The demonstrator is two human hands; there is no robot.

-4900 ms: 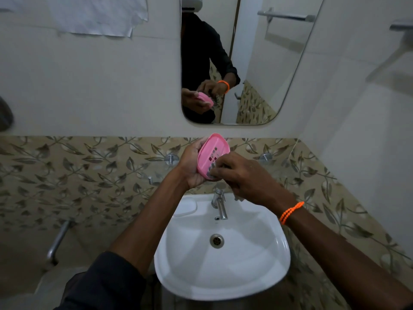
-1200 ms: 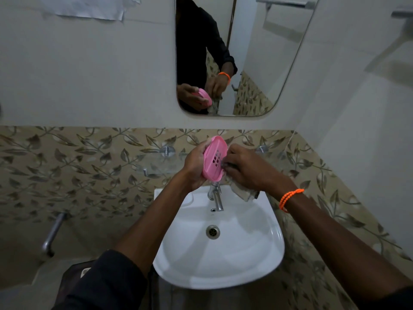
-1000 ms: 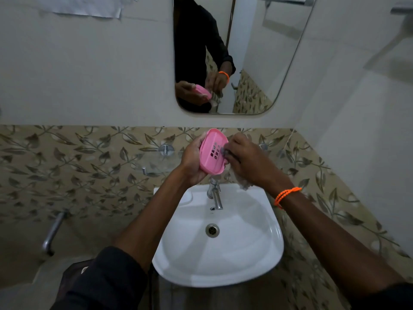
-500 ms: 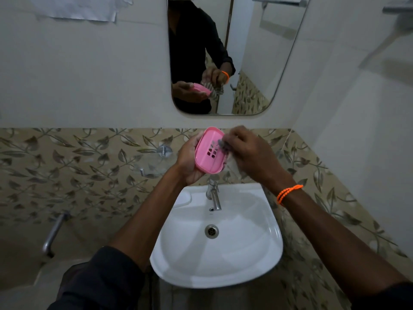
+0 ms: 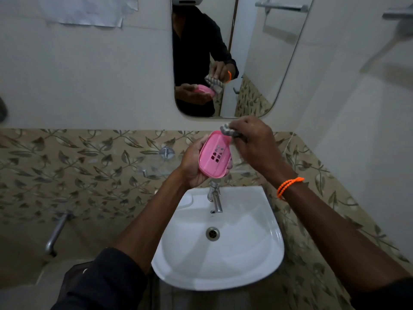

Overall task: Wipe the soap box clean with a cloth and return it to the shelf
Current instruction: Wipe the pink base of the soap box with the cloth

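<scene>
The left hand [image 5: 194,163] cups the oval pink plastic soap box [image 5: 214,154] from behind, tilted up above the white basin [image 5: 263,260], while the right hand [image 5: 252,142] pinches a bunched grey striped cloth [image 5: 228,132] against the box's upper rim, just beyond its fingertips. This looks like the wiping step, and next the cloth probably needs drawing down across the slotted face toward the left palm, before the glass shelf [image 5: 156,168] beyond the left wrist gets the box back

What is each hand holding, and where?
Left hand grips the pink soap box from behind, along its left edge. Right hand bunches the cloth at the box's top rim.
</scene>
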